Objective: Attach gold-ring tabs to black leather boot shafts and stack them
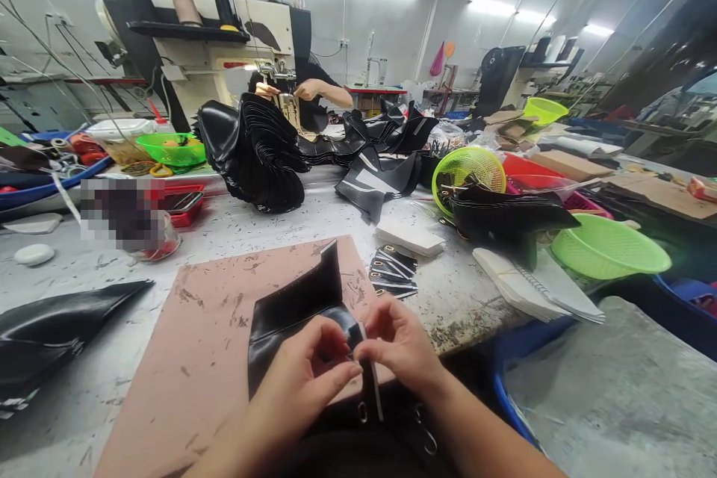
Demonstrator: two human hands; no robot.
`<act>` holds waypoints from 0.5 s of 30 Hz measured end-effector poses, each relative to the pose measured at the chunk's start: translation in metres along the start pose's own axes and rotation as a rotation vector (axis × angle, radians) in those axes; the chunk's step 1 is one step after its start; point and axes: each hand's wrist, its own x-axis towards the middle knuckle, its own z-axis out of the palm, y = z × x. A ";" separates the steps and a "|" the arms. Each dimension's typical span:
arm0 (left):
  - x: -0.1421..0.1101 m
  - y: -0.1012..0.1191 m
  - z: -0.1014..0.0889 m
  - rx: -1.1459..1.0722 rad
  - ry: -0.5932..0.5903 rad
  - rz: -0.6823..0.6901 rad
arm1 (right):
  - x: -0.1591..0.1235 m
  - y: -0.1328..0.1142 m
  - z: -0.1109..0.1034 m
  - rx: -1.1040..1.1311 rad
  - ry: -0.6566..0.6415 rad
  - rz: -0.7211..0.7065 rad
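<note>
— What is held nearest?

— A black strip (pixel 369 385) with a pale edge is pinched between thumb and forefinger by the right grip (pixel 400 343). An eyelet (pixel 362 411) is seen near its lower end. The left grip (pixel 314 366) is curled just beside it; whether anything is pinched there cannot be told.

— And where is the larger piece placed?

— The folded black piece (pixel 296 299) is laid on the pink board (pixel 184 343), with one panel raised. It is partly covered by the left grip, so whether the strip is joined to it cannot be made out.

— How much is done, then?

— The handling is judged to be midway: the piece is folded, but the strip is not yet let go. Past the board's edge, eyelet tabs (pixel 395 269) are spread loose on the surface (pixel 224 228), so more is probably left.

— And farther off?

— A thick stack of black pieces (pixel 252 157) is piled there; whether these are finished cannot be told. Behind it, a sewing machine (pixel 235 52) is attended by a co-worker's hands (pixel 309 89).
</note>
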 end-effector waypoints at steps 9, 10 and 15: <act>-0.014 -0.011 0.002 -0.457 0.032 -0.213 | -0.014 -0.012 0.014 -0.387 -0.158 -0.109; -0.015 -0.010 0.002 -0.460 0.021 -0.211 | -0.015 -0.013 0.015 -0.434 -0.168 -0.142; -0.022 -0.013 0.004 -0.328 0.038 -0.097 | -0.015 -0.017 0.021 -0.602 -0.118 -0.252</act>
